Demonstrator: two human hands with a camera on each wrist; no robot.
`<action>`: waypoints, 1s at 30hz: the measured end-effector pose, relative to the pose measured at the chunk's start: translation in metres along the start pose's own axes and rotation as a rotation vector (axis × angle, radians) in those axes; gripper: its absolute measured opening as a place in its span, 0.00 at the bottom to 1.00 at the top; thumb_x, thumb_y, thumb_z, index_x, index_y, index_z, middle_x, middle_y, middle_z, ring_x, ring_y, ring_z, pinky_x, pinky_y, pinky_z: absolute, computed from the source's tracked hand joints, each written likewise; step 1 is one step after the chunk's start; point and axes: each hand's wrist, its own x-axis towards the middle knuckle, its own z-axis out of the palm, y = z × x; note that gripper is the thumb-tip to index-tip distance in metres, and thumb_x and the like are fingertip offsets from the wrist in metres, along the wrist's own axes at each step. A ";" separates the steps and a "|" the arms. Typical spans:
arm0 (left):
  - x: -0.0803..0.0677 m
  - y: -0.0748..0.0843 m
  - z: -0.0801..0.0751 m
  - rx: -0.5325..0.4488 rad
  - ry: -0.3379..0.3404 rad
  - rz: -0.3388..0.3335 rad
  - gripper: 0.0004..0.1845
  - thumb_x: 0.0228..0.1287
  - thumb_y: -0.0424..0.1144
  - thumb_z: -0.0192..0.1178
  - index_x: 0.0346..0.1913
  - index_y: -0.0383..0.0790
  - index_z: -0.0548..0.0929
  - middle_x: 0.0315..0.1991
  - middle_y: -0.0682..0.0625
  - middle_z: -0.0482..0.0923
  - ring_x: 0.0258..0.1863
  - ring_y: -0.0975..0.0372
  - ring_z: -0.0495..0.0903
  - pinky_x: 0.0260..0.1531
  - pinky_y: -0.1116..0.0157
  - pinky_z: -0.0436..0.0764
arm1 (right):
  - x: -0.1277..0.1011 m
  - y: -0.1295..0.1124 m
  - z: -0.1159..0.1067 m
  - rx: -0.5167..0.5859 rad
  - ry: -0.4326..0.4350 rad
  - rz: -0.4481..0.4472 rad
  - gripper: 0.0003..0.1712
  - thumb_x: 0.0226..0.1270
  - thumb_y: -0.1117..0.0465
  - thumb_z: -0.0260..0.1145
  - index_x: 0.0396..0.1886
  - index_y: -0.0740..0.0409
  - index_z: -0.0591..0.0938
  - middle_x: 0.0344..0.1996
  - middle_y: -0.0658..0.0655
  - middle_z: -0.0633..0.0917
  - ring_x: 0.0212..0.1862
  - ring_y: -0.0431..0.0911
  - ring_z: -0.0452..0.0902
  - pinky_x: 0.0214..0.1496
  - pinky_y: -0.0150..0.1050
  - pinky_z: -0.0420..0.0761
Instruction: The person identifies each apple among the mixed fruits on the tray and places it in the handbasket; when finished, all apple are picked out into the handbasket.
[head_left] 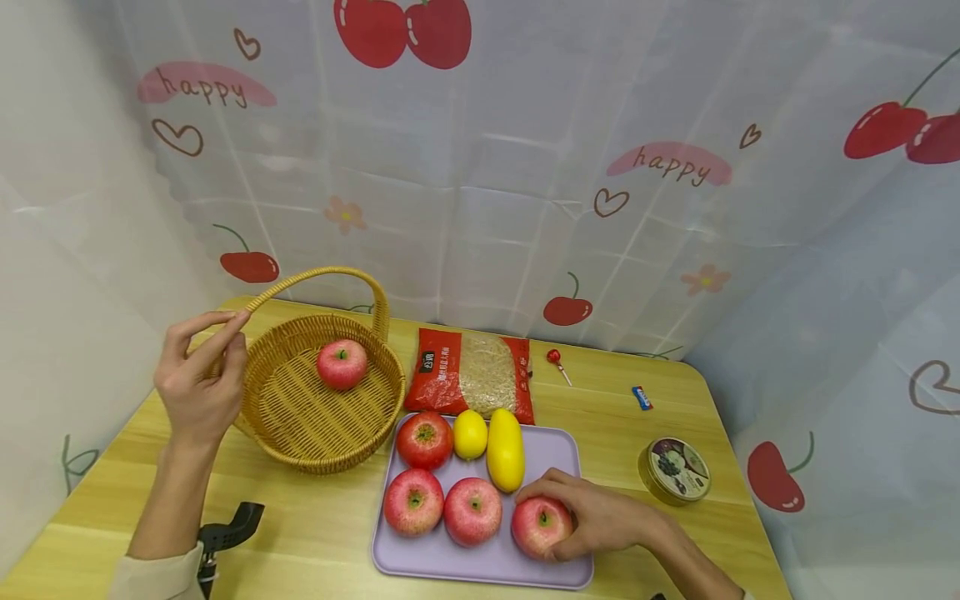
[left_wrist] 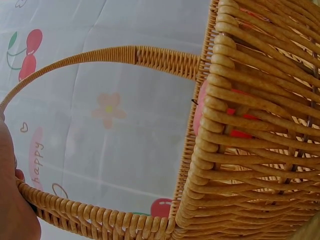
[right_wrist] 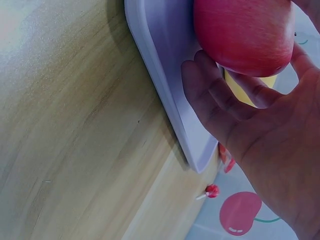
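Observation:
My left hand [head_left: 201, 375] grips the handle [head_left: 315, 275] of a round wicker basket [head_left: 322, 462], and one apple [head_left: 342, 364] lies inside it. In the left wrist view the hand [left_wrist: 15, 190] meets the woven handle [left_wrist: 100, 54] at the edge. At the right end of a lilac tray [head_left: 480, 575], my right hand [head_left: 600, 521] has its fingers and thumb around a red apple [head_left: 542, 528]. The right wrist view shows this apple [right_wrist: 245, 35] against the curled fingers. Two pink apples [head_left: 413, 502], a darker red apple [head_left: 424, 440], a lemon [head_left: 470, 435] and a long yellow fruit [head_left: 506, 450] share the tray.
Behind the tray lies a red bag with a clear window [head_left: 472, 375]. A lollipop [head_left: 555, 358], a small blue wrapped candy [head_left: 642, 397] and a round tin [head_left: 675, 470] are on the right of the wooden table [head_left: 315, 533]. A black clamp-like stand [head_left: 232, 529] is near my left forearm.

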 end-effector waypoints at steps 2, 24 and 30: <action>0.000 -0.001 0.000 0.002 -0.004 0.001 0.09 0.66 0.30 0.62 0.38 0.29 0.91 0.42 0.35 0.83 0.16 0.73 0.53 0.25 0.82 0.54 | 0.000 0.000 0.001 0.007 0.001 -0.003 0.36 0.57 0.46 0.75 0.67 0.34 0.75 0.55 0.42 0.75 0.53 0.37 0.74 0.56 0.35 0.76; 0.001 0.001 0.001 -0.027 -0.007 0.000 0.09 0.65 0.29 0.61 0.38 0.28 0.90 0.42 0.34 0.83 0.14 0.73 0.51 0.22 0.80 0.52 | 0.001 -0.005 -0.001 0.034 0.004 0.028 0.36 0.56 0.47 0.74 0.67 0.33 0.75 0.55 0.42 0.75 0.54 0.39 0.74 0.56 0.36 0.76; 0.000 0.000 -0.001 -0.053 -0.012 -0.002 0.08 0.65 0.27 0.61 0.38 0.26 0.90 0.42 0.33 0.82 0.13 0.74 0.50 0.20 0.81 0.51 | 0.001 -0.006 -0.003 0.043 -0.001 0.030 0.36 0.56 0.47 0.74 0.66 0.34 0.76 0.54 0.42 0.75 0.54 0.39 0.74 0.56 0.36 0.76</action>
